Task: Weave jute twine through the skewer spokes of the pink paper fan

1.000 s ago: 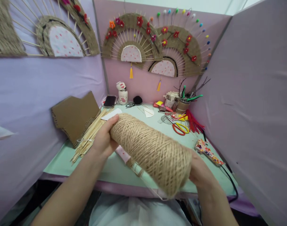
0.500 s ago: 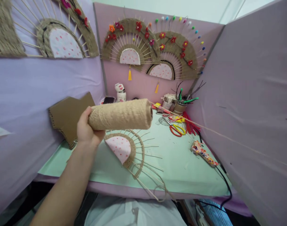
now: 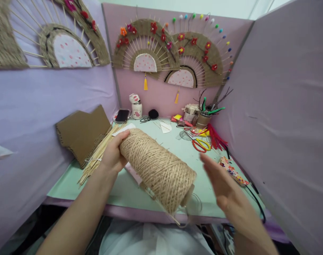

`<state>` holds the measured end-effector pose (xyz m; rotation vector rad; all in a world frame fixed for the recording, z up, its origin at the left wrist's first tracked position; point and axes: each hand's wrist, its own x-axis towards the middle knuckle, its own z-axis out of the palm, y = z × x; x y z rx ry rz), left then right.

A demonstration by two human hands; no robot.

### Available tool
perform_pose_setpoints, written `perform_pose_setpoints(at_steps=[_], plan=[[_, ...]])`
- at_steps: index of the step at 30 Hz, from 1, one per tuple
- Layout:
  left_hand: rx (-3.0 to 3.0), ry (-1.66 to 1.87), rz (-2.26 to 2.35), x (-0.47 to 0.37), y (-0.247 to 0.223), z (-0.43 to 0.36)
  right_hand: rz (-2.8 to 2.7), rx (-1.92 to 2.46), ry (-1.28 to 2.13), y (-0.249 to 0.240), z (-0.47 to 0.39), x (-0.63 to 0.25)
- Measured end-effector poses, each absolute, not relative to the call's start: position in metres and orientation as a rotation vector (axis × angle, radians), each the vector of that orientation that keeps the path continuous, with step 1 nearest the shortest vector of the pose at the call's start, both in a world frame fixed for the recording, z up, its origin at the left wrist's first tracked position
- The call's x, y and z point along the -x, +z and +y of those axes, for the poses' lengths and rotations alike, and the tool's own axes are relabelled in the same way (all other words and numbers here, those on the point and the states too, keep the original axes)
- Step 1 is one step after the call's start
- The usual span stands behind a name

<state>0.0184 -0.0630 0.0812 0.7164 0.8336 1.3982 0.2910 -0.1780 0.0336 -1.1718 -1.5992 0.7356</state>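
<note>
A person's left hand (image 3: 114,153) is gripping a twine spool (image 3: 157,166), now tilting down above the table (image 3: 181,150) and covering most of a half-woven fan (image 3: 133,173). The right hand (image 3: 229,193), returning to view, is hovering open beside it, seemingly pausing between pulls of twine.

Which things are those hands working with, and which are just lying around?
Being worked with:
twine roll, gripped by the left hand
right hand open beside it, apart
pink piece, partly hidden below

Seemingly just lying about:
phone
scissors
cardboard
</note>
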Motion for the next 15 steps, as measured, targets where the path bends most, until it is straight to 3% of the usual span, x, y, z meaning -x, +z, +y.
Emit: perform_pose_setpoints(at_steps=[4,8,10,15], plan=[[-0.755,1.306,0.794,-0.020,0.080,-0.070,-1.538,0.923,1.307,0.022,-0.151,-0.250],[-0.811,1.290,0.815,-0.006,0.079,-0.074,-1.655,0.961,1.809,0.016,-0.151,-0.259],[-0.861,1.312,0.831,0.003,0.077,-0.071,-1.687,1.110,1.723,0.021,-0.156,-0.274],[-0.864,1.635,0.903,0.006,0.066,-0.055,-1.485,1.504,0.868,0.045,-0.186,-0.311]])
